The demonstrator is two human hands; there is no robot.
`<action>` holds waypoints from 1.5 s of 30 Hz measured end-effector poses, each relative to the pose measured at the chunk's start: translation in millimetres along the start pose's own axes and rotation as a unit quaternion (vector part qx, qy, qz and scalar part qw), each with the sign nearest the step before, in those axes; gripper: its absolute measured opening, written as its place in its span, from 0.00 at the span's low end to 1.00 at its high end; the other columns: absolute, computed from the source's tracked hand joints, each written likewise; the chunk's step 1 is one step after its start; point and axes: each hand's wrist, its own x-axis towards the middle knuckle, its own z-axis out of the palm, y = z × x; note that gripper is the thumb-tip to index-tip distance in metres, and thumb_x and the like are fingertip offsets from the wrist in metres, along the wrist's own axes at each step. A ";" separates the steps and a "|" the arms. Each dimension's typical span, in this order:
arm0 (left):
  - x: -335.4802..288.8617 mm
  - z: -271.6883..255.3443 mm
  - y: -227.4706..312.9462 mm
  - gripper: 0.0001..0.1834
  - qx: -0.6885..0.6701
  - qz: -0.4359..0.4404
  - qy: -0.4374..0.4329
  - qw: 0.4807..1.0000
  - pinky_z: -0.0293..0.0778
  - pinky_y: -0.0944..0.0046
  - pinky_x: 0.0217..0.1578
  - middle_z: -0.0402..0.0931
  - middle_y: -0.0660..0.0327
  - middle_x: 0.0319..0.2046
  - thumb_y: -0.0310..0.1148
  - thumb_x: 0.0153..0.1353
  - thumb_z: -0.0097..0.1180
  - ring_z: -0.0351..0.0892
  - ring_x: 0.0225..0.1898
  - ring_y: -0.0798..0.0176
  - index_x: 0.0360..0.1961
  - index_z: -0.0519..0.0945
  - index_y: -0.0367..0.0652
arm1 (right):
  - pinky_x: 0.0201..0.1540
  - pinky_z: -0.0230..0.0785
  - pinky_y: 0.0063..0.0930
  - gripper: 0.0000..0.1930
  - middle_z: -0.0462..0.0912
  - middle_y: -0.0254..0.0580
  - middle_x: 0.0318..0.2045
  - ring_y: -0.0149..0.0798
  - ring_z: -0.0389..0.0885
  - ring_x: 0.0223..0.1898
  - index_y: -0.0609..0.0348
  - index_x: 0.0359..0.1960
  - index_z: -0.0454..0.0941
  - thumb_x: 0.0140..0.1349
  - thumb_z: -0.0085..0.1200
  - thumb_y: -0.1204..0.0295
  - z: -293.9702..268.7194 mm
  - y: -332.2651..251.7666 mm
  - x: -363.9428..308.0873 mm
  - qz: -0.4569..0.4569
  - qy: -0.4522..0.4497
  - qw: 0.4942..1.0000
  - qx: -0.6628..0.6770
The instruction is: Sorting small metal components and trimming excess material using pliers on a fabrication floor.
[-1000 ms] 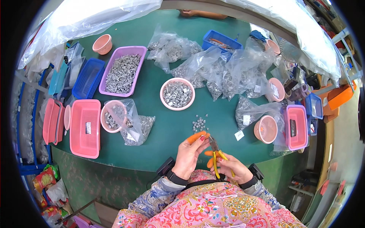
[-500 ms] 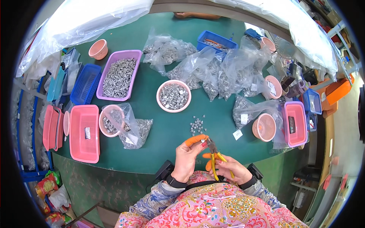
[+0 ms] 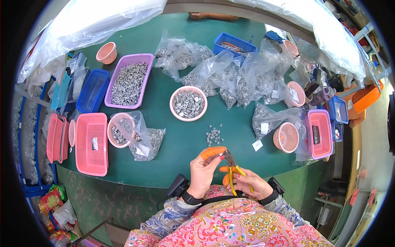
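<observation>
Head view: gripping yellow-handled pliers (image 3: pixel 231 176) in right hand (image 3: pixel 256 186), nose-up. Pinching narrowly with left hand (image 3: pixel 200 175) right beside pliers; cannot tell whether holding anything. Noted on green bench (image 3: pixel 181 146) just beyond: scattered small metal pieces (image 3: pixel 212 136); farther out, pink bowl (image 3: pixel 188 120) of metal parts (image 3: pixel 188 103); behind bowl, filled clear bags (image 3: pixel 255 78).

Bright, w/ glare on plastic sheeting (image 3: pixel 119 18), curved edges, blk cnrs

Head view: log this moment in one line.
right hand: holding yellow-handled pliers | left hand: fingers at pliers' tip, grip contents unclear | green table: loose metal pieces, filled pink bowl beyond
</observation>
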 end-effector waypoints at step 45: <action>6.7 -15.1 18.4 0.12 -0.313 -0.253 0.056 0.914 0.70 0.49 0.57 0.75 0.59 0.42 0.38 0.63 0.56 0.75 0.44 0.60 0.40 0.76 0.40 | 0.49 0.72 0.36 0.24 0.77 0.52 0.45 0.43 0.79 0.46 0.66 0.62 0.59 0.70 0.43 0.63 12.5 -15.5 1.0 -0.006 0.015 1.000 0.004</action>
